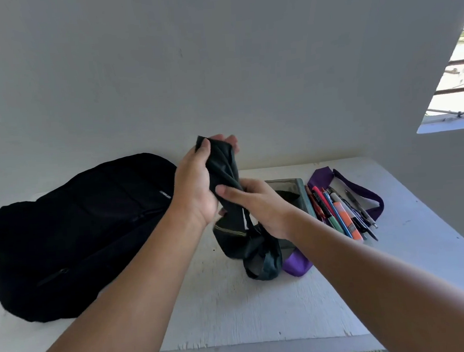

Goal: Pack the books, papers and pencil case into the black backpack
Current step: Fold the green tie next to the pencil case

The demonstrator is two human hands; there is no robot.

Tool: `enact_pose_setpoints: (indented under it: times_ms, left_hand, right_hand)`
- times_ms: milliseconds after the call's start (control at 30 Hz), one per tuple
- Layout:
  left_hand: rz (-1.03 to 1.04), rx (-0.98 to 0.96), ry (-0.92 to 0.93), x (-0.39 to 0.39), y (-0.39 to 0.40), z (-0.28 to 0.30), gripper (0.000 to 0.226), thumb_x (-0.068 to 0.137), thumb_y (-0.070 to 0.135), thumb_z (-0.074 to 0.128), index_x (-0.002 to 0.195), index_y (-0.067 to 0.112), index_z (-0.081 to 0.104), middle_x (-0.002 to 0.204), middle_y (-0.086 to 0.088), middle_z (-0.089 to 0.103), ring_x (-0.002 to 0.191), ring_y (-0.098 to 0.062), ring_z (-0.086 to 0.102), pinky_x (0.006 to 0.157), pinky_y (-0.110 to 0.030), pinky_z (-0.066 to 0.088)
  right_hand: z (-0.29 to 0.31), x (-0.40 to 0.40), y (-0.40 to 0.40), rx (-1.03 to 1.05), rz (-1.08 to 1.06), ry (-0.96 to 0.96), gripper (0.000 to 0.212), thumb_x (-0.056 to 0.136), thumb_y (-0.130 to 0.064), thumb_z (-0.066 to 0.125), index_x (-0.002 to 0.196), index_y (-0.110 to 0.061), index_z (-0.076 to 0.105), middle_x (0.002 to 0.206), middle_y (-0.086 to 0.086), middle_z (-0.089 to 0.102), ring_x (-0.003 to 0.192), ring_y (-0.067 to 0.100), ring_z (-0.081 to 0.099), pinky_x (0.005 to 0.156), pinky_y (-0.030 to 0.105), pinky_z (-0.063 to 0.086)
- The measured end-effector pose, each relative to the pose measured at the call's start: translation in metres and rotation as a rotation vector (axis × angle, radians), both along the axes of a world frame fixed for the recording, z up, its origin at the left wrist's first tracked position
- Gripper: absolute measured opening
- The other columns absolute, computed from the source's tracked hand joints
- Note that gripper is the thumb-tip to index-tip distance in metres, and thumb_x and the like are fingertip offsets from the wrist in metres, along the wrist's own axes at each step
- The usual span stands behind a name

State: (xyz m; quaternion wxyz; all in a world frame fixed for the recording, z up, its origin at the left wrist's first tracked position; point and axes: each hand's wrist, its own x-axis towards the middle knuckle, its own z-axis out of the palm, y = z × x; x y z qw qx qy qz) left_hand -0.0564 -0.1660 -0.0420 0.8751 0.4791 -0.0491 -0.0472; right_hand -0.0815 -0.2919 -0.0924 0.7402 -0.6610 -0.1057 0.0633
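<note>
The black backpack [73, 236] lies on its side at the left of the white table [235, 313], zipped as far as I can see. Above the table's middle, my left hand [195, 184] and my right hand [255, 210] both grip a dark green-black fabric strap or pouch [223, 171]. Its lower end [247, 249] bunches on the table. Right of it lies an open purple pencil case [364, 194] with several pens and highlighters [343, 214] spread inside. A grey-green book [289, 185] lies flat behind my right hand, partly hidden.
A plain white wall rises right behind the table. A window opening [454, 77] sits at the upper right. The table's front edge [265, 349] runs below my forearms. Bare tabletop shows in the front middle and at the far right.
</note>
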Motion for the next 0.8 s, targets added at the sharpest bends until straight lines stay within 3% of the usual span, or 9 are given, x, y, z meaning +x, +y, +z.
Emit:
enact_pose_setpoints:
  times_ms: [67,133,200,267,367,467,567,700,800]
  left_hand:
    - [0.073,0.001,0.021,0.008,0.007,-0.003,0.031,0.11,0.027,0.042,0.12,0.007,0.063,0.12,-0.014,0.074,0.116,-0.027,0.069,0.099,-0.043,0.055]
    - [0.132,-0.028,0.062,0.004,0.012,-0.006,0.036,0.108,0.036,0.048,0.122,0.008,0.066,0.118,-0.012,0.075,0.117,-0.026,0.069,0.098,-0.04,0.055]
    - [0.023,-0.03,0.085,-0.008,0.013,-0.015,0.051,0.103,0.056,0.048,0.126,0.015,0.066,0.116,-0.004,0.076,0.113,-0.016,0.071,0.095,-0.031,0.052]
    - [-0.134,0.006,0.117,-0.018,0.009,-0.028,0.069,0.092,0.072,0.051,0.136,0.021,0.063,0.128,-0.001,0.072,0.123,-0.013,0.065,0.11,-0.035,0.042]
    - [-0.219,0.07,0.131,-0.021,0.004,-0.041,0.057,0.088,0.06,0.064,0.136,0.028,0.064,0.132,0.006,0.069,0.131,-0.011,0.058,0.118,-0.046,0.037]
    - [-0.096,0.048,0.124,-0.016,0.002,-0.03,0.037,0.097,0.037,0.066,0.129,0.018,0.067,0.123,-0.001,0.074,0.12,-0.016,0.067,0.111,-0.044,0.046]
    - [0.049,0.012,0.109,-0.003,0.009,-0.021,0.035,0.097,0.03,0.069,0.124,0.008,0.07,0.117,-0.009,0.076,0.108,-0.023,0.073,0.102,-0.045,0.054]
    - [0.202,-0.094,0.154,0.024,0.038,-0.011,0.038,0.105,0.036,0.055,0.131,0.009,0.061,0.111,-0.008,0.077,0.098,-0.026,0.076,0.081,-0.042,0.06]
    - [0.208,-0.264,0.272,0.036,0.048,-0.01,0.034,0.109,0.035,0.047,0.1,0.009,0.066,0.077,-0.002,0.076,0.063,-0.016,0.073,0.064,-0.031,0.056]
  right_hand:
    - [0.002,0.004,0.005,-0.187,-0.143,-0.102,0.019,0.102,-0.027,0.067,0.102,-0.008,0.07,0.075,0.002,0.068,0.071,0.017,0.063,0.065,0.036,0.052]
    - [0.005,0.01,0.01,-0.315,-0.24,-0.196,0.026,0.101,-0.037,0.065,0.105,-0.012,0.069,0.084,0.019,0.071,0.075,0.037,0.066,0.066,0.054,0.051]
    - [0.011,0.013,0.013,-0.381,-0.272,-0.252,0.027,0.101,-0.041,0.062,0.105,-0.015,0.068,0.091,0.024,0.071,0.083,0.045,0.068,0.071,0.06,0.054]
    - [0.015,0.015,0.014,-0.488,-0.293,-0.291,0.024,0.1,-0.04,0.063,0.1,-0.017,0.067,0.085,0.014,0.072,0.078,0.035,0.068,0.07,0.054,0.056]
    - [0.016,0.016,0.017,-0.626,-0.338,-0.334,0.013,0.098,-0.033,0.063,0.096,-0.021,0.067,0.082,-0.003,0.072,0.076,0.018,0.068,0.072,0.046,0.058]
    - [0.019,0.017,0.019,-0.564,-0.358,-0.297,0.015,0.096,-0.039,0.067,0.094,-0.024,0.068,0.08,-0.006,0.074,0.076,0.015,0.071,0.073,0.046,0.061]
    - [0.02,0.014,0.016,-0.368,-0.234,-0.14,0.023,0.089,-0.037,0.08,0.099,-0.02,0.067,0.084,-0.002,0.076,0.078,0.018,0.076,0.074,0.04,0.064]
    - [0.003,0.005,0.004,-0.51,0.009,-0.011,0.029,0.089,-0.025,0.082,0.112,-0.011,0.072,0.091,0.004,0.075,0.079,0.014,0.073,0.079,0.032,0.06]
    - [-0.003,0.004,0.003,-0.362,0.085,0.053,0.024,0.095,-0.006,0.072,0.117,-0.004,0.064,0.091,0.008,0.068,0.081,0.02,0.073,0.07,0.028,0.059]
